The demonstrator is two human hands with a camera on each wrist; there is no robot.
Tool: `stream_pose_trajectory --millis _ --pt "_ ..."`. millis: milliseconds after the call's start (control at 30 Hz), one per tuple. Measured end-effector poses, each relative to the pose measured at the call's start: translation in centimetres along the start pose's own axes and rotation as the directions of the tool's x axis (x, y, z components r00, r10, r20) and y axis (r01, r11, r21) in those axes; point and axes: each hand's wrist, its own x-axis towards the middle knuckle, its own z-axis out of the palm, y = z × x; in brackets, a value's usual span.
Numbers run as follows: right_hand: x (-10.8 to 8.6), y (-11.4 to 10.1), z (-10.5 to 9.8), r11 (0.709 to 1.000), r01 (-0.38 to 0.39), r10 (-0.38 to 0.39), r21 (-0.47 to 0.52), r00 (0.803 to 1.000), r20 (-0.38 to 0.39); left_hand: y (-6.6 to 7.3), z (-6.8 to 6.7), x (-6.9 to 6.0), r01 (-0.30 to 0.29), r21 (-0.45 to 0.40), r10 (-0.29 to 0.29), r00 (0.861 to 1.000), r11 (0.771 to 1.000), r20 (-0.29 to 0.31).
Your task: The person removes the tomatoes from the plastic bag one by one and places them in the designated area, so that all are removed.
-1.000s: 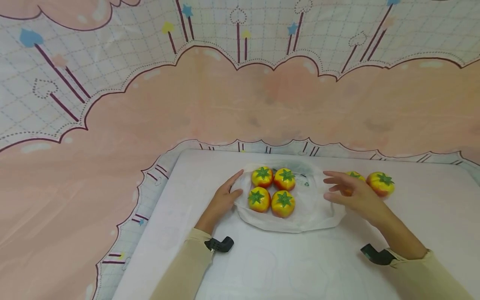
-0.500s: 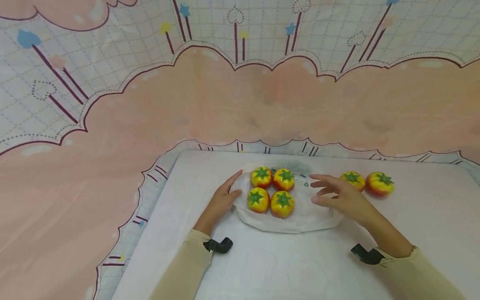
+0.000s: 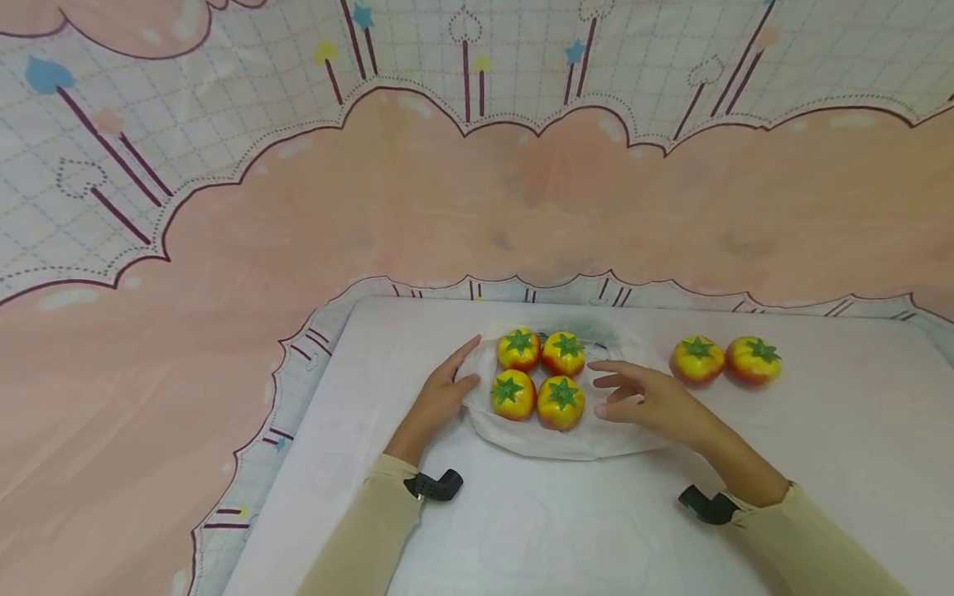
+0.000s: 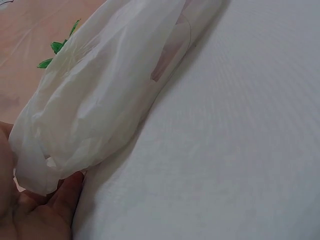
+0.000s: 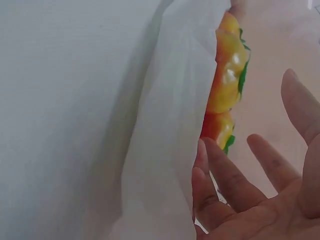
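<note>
Head view: nearest, the right hand (image 3: 656, 401) is over the right part of the white bag (image 3: 537, 444), fingers spread, carrying nothing. The left hand (image 3: 443, 397) is at the bag's left edge, thumb and forefinger apart; whether the hidden fingers grip cannot be told. Four yellow-red fruits (image 3: 561, 403) sit in the bag, two by two. Two loose fruits (image 3: 697, 361) stand together on the table (image 3: 522, 530), farther right.

Assessed step: an empty-handed reach to the bagged fruits, apparently to unload. Next move would call for closing on one without dragging the bag.

Versus half a second earlier: right hand farther left, loose fruits uncovered; left hand practically unchanged.
</note>
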Motion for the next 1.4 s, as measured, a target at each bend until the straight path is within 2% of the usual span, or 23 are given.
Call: stream_pose_trajectory --millis 100,333,600,867,1233,1400 --pt "0.2 0.0 0.2 1.000 -0.002 0.002 0.004 1.000 0.014 0.0 0.0 0.1 -0.001 -0.006 0.001 1.000 1.000 0.006" --pt "0.7 -0.1 1.0 0.997 0.070 -0.070 0.014 0.997 0.024 -0.1 0.0 0.1 -0.005 -0.007 0.005 1.000 1.000 0.004" --pt "1.1 -0.3 2.0 0.999 0.031 -0.032 0.018 0.999 0.033 -0.2 0.1 -0.2 -0.002 -0.015 0.002 1.000 1.000 0.015" --pt "1.6 -0.3 2.8 0.999 0.035 -0.036 0.033 0.999 0.028 -0.2 -0.1 -0.4 0.007 -0.005 -0.007 1.000 1.000 0.007" --pt "2.2 -0.2 3.3 0.998 0.052 -0.053 0.038 0.998 0.023 -0.5 -0.2 0.2 -0.013 -0.019 0.013 1.000 1.000 0.020" --pt "2.3 -0.1 3.5 1.000 0.026 -0.026 0.012 1.000 0.017 -0.5 -0.2 0.2 -0.017 -0.024 0.017 1.000 1.000 0.023"
